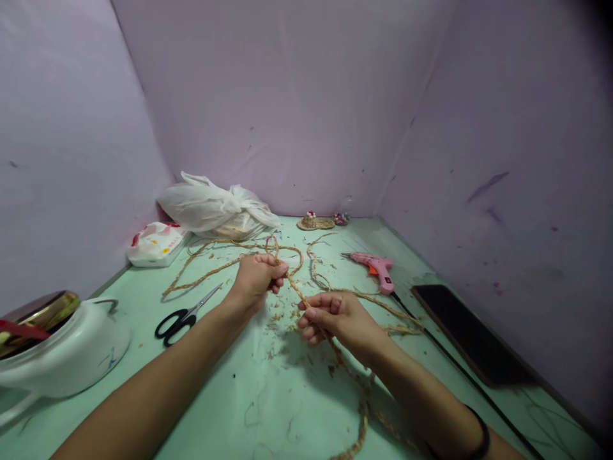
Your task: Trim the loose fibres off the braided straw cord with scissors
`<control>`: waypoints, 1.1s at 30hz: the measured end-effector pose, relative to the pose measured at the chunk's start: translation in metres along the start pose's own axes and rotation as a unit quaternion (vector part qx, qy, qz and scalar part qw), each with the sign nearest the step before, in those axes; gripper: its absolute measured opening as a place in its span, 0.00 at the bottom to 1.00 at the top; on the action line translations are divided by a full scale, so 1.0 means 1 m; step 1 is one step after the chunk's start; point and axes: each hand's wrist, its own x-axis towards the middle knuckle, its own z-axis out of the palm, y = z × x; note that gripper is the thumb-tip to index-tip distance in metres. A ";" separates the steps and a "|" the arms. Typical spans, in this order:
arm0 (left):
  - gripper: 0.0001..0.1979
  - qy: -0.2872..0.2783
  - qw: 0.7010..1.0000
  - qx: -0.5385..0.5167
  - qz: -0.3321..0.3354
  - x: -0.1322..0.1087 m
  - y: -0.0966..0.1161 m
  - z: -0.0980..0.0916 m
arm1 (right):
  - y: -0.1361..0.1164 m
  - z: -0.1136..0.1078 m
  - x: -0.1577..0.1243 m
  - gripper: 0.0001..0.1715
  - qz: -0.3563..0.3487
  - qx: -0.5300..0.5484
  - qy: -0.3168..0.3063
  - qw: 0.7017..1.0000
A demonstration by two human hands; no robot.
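Observation:
A tan braided rope (297, 291) runs between my two hands over the middle of the green table. My left hand (261, 276) pinches it at the upper end of this stretch, thumb pressed against the fingers. Nearer to me, my right hand (330, 317) holds the same rope between thumb and fingers. From there the rope hangs down past my right wrist toward the front edge. More of it lies in loose loops behind my left hand and to the right. Small fibre scraps litter the tabletop under my hands.
Black-handled scissors (182, 319) lie left of my left forearm, near a white pot-like container (71, 358). A pink glue gun (376, 268) with a black cord and a dark phone-like slab (467, 332) lie right. A white plastic bag (215, 207), tissue pack (158, 245) and small woven piece (316, 222) stand behind.

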 end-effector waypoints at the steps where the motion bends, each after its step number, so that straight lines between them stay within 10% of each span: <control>1: 0.11 0.008 1.000 -0.003 0.005 0.002 0.002 -0.002 | -0.001 -0.001 0.000 0.23 0.001 0.001 -0.005 1.000; 33: 0.07 0.099 0.991 -0.043 0.078 0.023 0.027 -0.043 | 0.008 -0.012 0.003 0.17 0.001 0.010 -0.126 0.992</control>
